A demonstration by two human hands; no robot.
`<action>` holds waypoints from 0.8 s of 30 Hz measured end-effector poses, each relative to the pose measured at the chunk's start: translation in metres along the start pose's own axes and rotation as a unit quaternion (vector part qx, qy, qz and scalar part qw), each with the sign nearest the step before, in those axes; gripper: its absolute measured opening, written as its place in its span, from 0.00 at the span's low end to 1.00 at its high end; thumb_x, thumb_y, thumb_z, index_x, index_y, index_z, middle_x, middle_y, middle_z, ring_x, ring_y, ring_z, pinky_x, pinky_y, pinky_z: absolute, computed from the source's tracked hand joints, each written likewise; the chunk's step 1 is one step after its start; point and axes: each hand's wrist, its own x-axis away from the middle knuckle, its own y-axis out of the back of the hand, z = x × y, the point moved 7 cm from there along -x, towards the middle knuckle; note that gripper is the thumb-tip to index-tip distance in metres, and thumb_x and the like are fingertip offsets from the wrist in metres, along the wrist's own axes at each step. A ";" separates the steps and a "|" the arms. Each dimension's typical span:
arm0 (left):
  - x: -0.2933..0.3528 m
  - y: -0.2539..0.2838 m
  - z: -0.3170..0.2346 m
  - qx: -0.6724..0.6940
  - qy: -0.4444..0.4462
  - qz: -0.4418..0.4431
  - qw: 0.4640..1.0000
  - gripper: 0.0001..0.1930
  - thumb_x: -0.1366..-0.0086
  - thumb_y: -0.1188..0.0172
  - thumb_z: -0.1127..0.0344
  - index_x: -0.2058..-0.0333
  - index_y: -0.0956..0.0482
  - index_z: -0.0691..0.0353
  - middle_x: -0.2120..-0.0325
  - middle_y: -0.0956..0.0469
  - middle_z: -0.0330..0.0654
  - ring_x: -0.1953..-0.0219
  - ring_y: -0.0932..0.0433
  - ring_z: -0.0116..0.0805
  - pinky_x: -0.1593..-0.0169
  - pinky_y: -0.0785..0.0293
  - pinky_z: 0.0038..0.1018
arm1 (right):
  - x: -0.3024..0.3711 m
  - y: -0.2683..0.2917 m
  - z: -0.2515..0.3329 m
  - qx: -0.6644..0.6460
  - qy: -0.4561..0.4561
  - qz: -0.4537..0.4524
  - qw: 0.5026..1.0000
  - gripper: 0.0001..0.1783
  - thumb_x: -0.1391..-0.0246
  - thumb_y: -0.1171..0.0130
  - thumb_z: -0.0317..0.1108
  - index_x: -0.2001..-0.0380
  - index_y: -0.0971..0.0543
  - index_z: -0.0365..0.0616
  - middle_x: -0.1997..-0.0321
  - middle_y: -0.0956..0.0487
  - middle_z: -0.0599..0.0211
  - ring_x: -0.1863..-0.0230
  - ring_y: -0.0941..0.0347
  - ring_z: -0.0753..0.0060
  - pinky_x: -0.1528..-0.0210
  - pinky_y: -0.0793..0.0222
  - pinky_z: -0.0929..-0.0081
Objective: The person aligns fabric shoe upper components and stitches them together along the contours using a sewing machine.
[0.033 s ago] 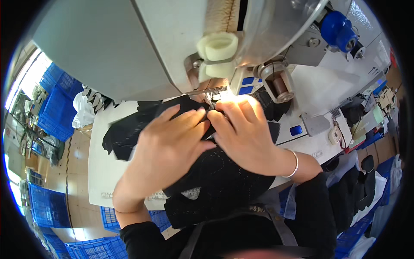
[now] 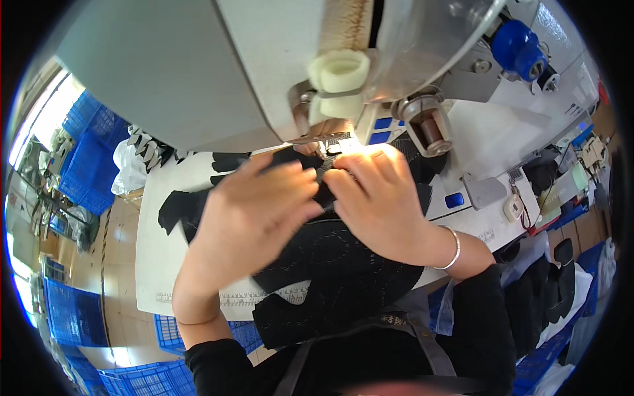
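Black fabric pieces [image 2: 337, 254] with light stitch lines lie on the white sewing table [image 2: 155, 264], running under the lit needle area of a sewing machine [image 2: 264, 59]. My right hand [image 2: 383, 204] presses its bent fingertips on the fabric just right of the presser foot [image 2: 330, 146]; what lies under the fingers is partly hidden. Motion blurs my left hand [image 2: 254, 208], which is over the fabric left of the foot. Its fingers are stretched out with the thumb apart, and nothing shows in its grasp.
A brown thread bobbin [image 2: 431, 135] hangs right of the needle area. A ruler strip [image 2: 231, 298] runs along the table's front edge. Blue crates [image 2: 76, 313] stand on the floor at left. Black pieces [image 2: 535, 290] are stacked at right.
My left hand has drawn back slightly left from the needle area, and its fingers have come off the fabric there. The fabric beneath has shifted a little. My right hand stays nearly in place.
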 end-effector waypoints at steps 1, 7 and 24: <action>0.003 0.006 0.019 0.066 0.050 -0.025 0.996 0.12 0.40 0.39 0.72 0.57 0.19 0.66 0.57 0.18 0.45 0.56 0.19 0.42 0.46 0.27 0.38 | 0.002 0.000 -0.005 -0.026 0.009 -0.002 1.000 0.21 0.68 0.37 0.25 0.63 0.25 0.44 0.59 0.27 0.67 0.57 0.31 0.61 0.51 0.38 0.61; 0.045 -0.052 0.061 0.483 0.249 0.033 0.839 0.33 0.40 0.35 0.69 0.37 0.35 0.61 0.61 0.20 0.42 0.65 0.26 0.18 0.59 0.28 0.18 | 0.008 0.007 -0.029 -0.114 -0.055 -0.053 0.991 0.18 0.68 0.44 0.16 0.70 0.20 0.47 0.65 0.22 0.68 0.62 0.34 0.60 0.57 0.37 0.67; 0.062 -0.029 0.031 0.219 0.268 0.041 0.937 0.34 0.42 0.31 0.64 0.37 0.33 0.58 0.84 0.37 0.40 0.80 0.45 0.27 0.75 0.40 0.21 | 0.016 0.000 -0.055 -0.228 -0.079 -0.075 0.968 0.19 0.67 0.41 0.15 0.70 0.19 0.49 0.59 0.24 0.62 0.55 0.30 0.54 0.55 0.34 0.61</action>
